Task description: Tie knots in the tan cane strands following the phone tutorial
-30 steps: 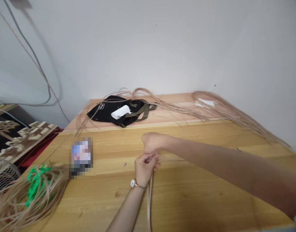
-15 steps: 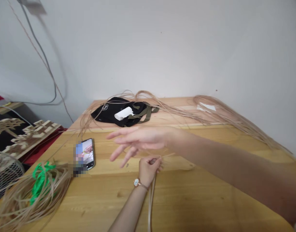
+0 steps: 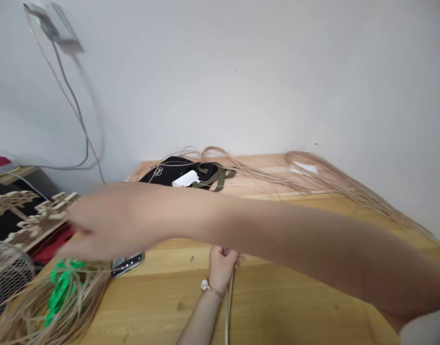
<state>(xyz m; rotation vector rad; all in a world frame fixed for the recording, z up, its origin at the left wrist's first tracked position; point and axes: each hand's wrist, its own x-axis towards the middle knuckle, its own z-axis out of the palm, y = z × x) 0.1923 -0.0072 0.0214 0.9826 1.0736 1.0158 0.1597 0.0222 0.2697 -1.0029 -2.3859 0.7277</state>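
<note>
My left hand, with a small watch on its wrist, is closed on the end of a pale flat strand that runs down toward me over the wooden table. My right arm stretches across the view to the left. My right hand is smeared by motion above a phone and a bundle of tan strands tied with green cord. Its fingers cannot be made out.
A black bag with a white roll on it lies at the table's back. Long tan fibres spread along the back and right edge. A wooden cut-out panel and a wire fan guard stand at the left.
My right hand let go near the left hand, opened, and swept left across the table to the bundle. The left hand kept its grip. The view tilted up a little.
</note>
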